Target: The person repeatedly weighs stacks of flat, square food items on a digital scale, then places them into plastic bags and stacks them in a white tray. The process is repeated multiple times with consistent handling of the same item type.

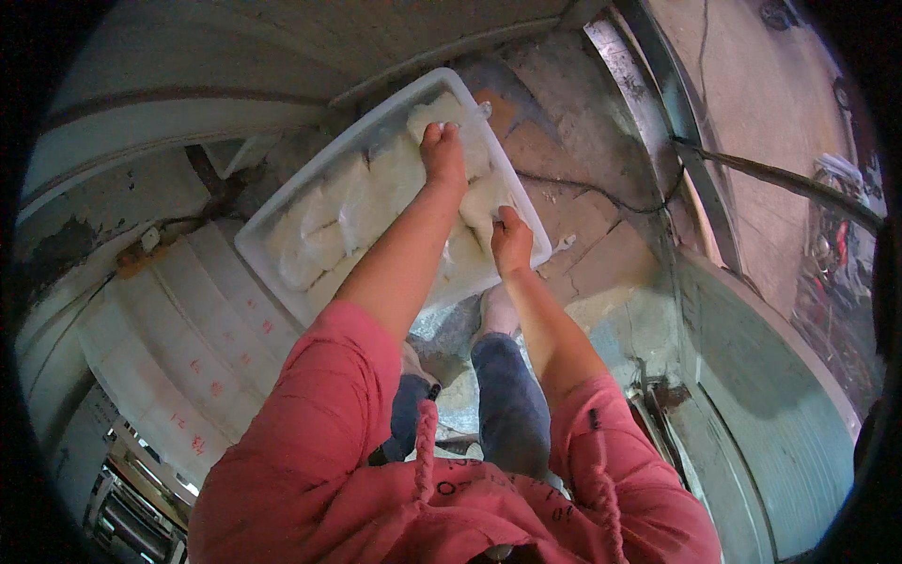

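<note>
A white plastic tub (pixel 246 236) stands on the floor before me, filled with several pale, whitish packets in clear plastic bags (pixel 394 169). My left hand (pixel 444 151) is over the far part of the tub, fingers curled on the clear plastic at the top of a packet. Nearer the tub's right side, my right hand (pixel 511 240) has its thumb and fingers closed at the edge of another pale packet (pixel 483 201). The fingertips of both hands are partly hidden by the hands themselves.
White stacked containers (pixel 204 310) with red markings stand at the left. A dark cable (pixel 599 190) crosses the worn floor beyond the tub. At the right are a metal door frame (pixel 634 92) and a pale green panel (pixel 768 409). Machinery with rollers (pixel 134 515) shows at lower left.
</note>
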{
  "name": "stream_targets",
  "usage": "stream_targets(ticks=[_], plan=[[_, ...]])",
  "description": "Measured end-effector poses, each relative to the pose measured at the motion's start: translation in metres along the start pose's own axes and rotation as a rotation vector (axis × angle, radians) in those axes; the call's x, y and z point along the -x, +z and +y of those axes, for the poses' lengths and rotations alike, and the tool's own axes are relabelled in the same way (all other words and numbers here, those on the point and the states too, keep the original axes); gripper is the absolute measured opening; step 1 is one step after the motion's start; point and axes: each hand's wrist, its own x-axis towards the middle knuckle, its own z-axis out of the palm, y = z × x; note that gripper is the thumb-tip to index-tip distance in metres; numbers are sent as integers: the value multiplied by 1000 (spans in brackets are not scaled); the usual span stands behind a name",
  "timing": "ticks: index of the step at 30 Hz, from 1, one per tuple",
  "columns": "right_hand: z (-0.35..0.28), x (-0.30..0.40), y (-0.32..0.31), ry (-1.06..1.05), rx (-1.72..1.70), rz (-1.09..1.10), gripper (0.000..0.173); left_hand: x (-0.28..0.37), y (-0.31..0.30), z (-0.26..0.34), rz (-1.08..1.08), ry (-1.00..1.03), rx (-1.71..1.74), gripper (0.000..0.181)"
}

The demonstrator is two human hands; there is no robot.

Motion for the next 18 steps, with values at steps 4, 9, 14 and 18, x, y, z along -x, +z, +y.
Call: stream_targets(ticks=[4,9,14,18], plan=[[10,8,4,28,-85,22,6,-12,-14,2,-286,-106,107,15],[13,1,-6,79,-27,-141,16,6,-26,2,-51,-255,-415,35],[-6,52,-40,-120,194,87,37,73,-91,-17,10,525,-1083,50],[22,198,-118,204,132,-371,32,281,-227,59,-850,-70,-1569,50]])
